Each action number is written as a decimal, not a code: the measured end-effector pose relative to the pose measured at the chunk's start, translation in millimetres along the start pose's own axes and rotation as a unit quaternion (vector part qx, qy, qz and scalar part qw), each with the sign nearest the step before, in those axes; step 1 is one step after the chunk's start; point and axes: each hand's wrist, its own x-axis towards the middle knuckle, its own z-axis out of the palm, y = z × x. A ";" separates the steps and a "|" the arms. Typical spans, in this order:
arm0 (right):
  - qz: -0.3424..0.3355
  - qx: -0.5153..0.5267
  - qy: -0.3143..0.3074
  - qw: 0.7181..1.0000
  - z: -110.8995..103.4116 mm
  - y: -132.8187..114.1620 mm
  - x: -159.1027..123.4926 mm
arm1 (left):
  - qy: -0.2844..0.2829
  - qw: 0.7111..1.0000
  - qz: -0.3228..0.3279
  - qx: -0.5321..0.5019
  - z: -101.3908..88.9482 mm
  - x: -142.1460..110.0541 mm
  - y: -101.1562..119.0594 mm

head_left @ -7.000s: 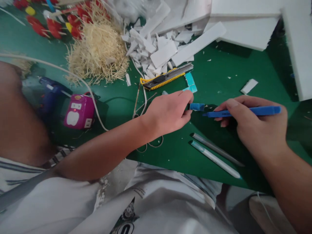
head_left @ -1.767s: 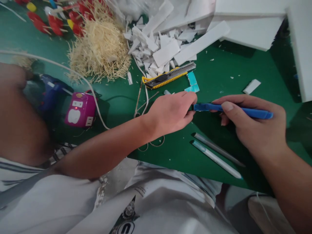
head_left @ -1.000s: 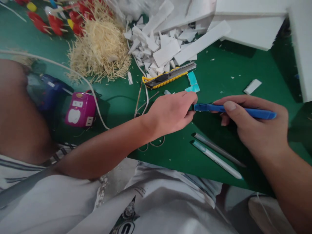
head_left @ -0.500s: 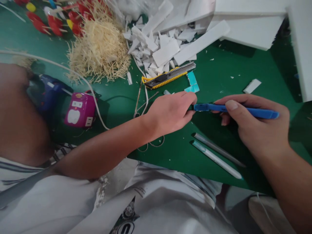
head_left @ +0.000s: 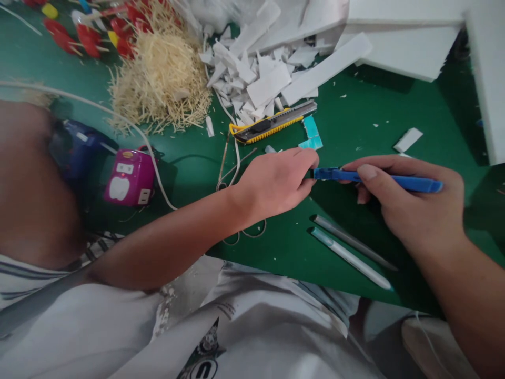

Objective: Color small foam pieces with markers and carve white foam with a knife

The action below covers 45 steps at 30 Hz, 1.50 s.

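Observation:
My left hand (head_left: pixel 276 179) is closed in a pinch, its fingertips on the near end of a small blue strip (head_left: pixel 326 173) that points to the right. My right hand (head_left: pixel 418 200) grips a slim blue marker (head_left: pixel 414 183), thumb on top, with its left end at the strip; the exact contact is hidden by the fingers. Below the hands lie a grey stick (head_left: pixel 355 242) and a white pen with teal ends (head_left: pixel 351 258). Just above my left hand are turquoise pieces (head_left: pixel 313 134) and a yellow box cutter (head_left: pixel 274 123).
White foam scraps (head_left: pixel 268 79) pile up at the back beside large foam boards (head_left: pixel 402 47). Further left are pale straw (head_left: pixel 161 79), red pieces on sticks (head_left: pixel 89 39), a pink power adapter (head_left: pixel 131 178) and a blue glue gun (head_left: pixel 81 145). Another person's arm (head_left: pixel 27 184) rests at the left.
The right hand and the marker have shifted slightly left along the blue strip. The left hand and the strip stay in place.

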 end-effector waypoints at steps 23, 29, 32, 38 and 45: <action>0.004 -0.003 0.016 1.000 1.2 1.9 0.4 | 0.010 1.000 0.011 -0.008 0.1 -0.3 -1.3; 0.009 -0.007 0.026 1.000 0.2 -2.4 1.7 | 0.000 1.000 0.005 -0.009 -1.4 -0.1 -0.8; 0.025 0.003 0.027 0.999 0.7 -6.4 3.3 | -0.006 1.000 0.000 -0.005 -1.5 0.0 -0.4; 0.001 0.045 0.082 0.996 3.2 -6.6 6.0 | 0.002 1.000 0.005 -0.016 0.9 -0.5 -0.3; 0.000 0.042 0.083 0.996 1.2 -7.7 6.2 | -0.016 0.999 -0.033 0.007 -3.3 -2.0 9.0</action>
